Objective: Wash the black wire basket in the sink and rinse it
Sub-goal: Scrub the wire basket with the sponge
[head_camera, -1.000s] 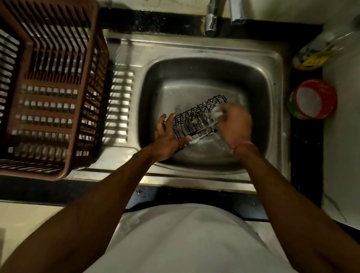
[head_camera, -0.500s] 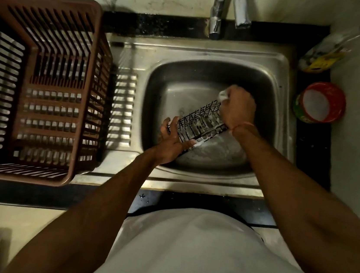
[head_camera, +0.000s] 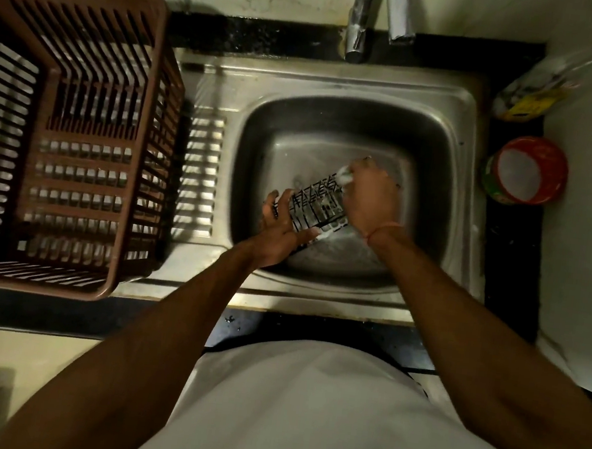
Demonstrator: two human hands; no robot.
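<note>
— Where is the black wire basket (head_camera: 317, 206) now?

— Low in the sink (head_camera: 450, 105), held between both hands, tilted; its long axis runs from near-left up to far-right.

— And the left hand (head_camera: 279, 228)?

— It cups the near-left end, fingers curled round the wires, thumb along the lower edge.

— The right hand (head_camera: 367, 195)?

— At the far-right end, bunched over something pale and sudsy (head_camera: 345, 175), pressing it on the wires. Scrubbing, I'd judge; the tap (head_camera: 358, 26) seems dry.

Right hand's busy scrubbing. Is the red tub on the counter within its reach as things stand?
Probably yes. The red tub stands open beside the sink, nothing between it and the right hand, but that hand grips a scrubber.
</note>
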